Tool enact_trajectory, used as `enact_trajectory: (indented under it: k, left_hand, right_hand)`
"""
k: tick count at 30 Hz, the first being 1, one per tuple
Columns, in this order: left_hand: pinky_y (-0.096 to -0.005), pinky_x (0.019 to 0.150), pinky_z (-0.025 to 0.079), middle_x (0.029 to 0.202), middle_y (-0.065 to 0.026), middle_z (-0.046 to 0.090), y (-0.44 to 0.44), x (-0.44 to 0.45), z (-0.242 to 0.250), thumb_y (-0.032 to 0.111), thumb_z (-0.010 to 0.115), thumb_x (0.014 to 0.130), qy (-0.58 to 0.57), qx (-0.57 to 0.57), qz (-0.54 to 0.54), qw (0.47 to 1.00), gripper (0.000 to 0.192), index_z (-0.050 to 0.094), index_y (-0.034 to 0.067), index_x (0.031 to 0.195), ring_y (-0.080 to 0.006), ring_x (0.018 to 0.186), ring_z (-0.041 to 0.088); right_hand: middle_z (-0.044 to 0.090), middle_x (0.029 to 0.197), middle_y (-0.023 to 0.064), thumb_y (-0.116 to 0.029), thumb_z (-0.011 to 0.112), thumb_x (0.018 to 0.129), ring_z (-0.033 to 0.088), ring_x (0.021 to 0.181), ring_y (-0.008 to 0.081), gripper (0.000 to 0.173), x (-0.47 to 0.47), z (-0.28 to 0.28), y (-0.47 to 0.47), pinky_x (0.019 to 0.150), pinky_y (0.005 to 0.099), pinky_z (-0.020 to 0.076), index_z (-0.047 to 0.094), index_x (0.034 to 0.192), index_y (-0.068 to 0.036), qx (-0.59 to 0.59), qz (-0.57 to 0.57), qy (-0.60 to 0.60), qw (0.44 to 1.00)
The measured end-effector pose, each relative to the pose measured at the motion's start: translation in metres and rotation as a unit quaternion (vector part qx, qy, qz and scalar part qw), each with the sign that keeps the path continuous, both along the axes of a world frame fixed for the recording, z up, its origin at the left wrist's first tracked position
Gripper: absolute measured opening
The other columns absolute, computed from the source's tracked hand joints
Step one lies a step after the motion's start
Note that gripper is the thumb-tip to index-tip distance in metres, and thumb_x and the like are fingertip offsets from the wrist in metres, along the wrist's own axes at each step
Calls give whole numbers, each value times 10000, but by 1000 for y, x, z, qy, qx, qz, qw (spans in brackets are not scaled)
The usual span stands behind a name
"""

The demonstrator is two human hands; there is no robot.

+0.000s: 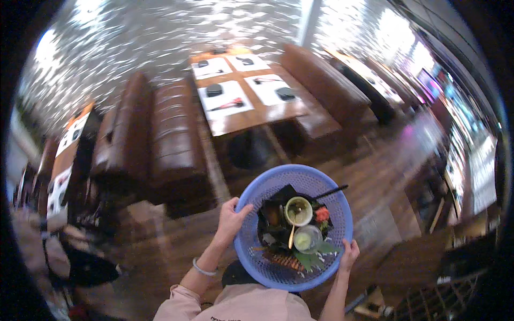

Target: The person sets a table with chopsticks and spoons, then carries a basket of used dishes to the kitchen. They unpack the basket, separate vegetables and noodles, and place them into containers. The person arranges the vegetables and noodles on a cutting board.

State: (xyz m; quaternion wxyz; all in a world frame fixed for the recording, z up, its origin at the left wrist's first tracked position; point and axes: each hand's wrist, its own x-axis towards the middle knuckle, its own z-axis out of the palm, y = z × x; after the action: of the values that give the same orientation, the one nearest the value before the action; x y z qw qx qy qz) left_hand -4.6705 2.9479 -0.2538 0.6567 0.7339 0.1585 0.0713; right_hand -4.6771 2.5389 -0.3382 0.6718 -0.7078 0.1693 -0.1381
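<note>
A round blue-purple plastic mesh basket (295,168) is held out in front of my body. My left hand (233,220) grips its left rim, thumb on top, and my right hand (349,253) holds the right rim. Inside lie black dishes (277,198), a small pale-rimmed bowl (299,210) with liquid, and a gold-coloured spoon (291,236). Close to the bowl are a clear cup (308,239) with pale green contents and an orange-red garnish (322,214). Green leaves (307,259) and a ribbed brown piece (286,261) are lower down. One black handle (332,191) reaches past the upper right rim.
Ahead is a wooden table (241,116) laid with white placemats (228,105) and dark dishes. Brown leather benches (172,132) (325,80) flank it. Wooden flooring (361,188) surrounds me. More laid tables stand left and right. A blurred person (34,248) appears at the left edge.
</note>
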Motion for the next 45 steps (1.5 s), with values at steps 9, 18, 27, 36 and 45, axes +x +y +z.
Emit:
enact_trajectory:
  k: [9,18,27,36,45]
  left_hand:
    - [-258,643,460,808,-13,652,-248,367,-24,245,714,902,67,-69,-260,961,259,682,-10,928,-84,703,566]
    - [-232,711,495,923,-40,705,-455,627,44,259,629,963,76,-114,-340,930,283,685,-12,1021,-95,763,641]
    - [-166,437,322,793,42,678,-680,883,74,291,604,978,100,-175,-368,908,276,678,27,1010,10,545,526]
    - [-203,625,478,907,-7,705,-986,1150,45,255,598,984,175,-171,-467,850,256,666,14,1037,-38,702,618]
    - [-234,654,487,894,-20,699,-1282,1352,47,264,631,967,170,-118,-379,902,258,675,13,1008,-76,726,625]
  right_hand:
    - [575,736,-42,-129,671,853,476,681,68,141,194,4,-215,644,247,386,598,747,-72,-22,-218,-22,975]
    - [609,781,-28,-113,641,886,522,710,77,108,400,63,-400,664,240,415,621,799,-52,29,-286,6,958]
    - [662,842,12,-209,660,912,596,765,99,208,647,85,-622,762,257,471,659,920,-1,1,-352,-1,936]
    - [661,909,35,-221,677,903,599,905,119,256,827,91,-871,859,254,449,661,1020,6,40,-429,37,901]
    - [628,814,-28,-230,645,938,523,740,56,214,1055,89,-1144,673,229,411,681,874,-29,-50,-434,36,899]
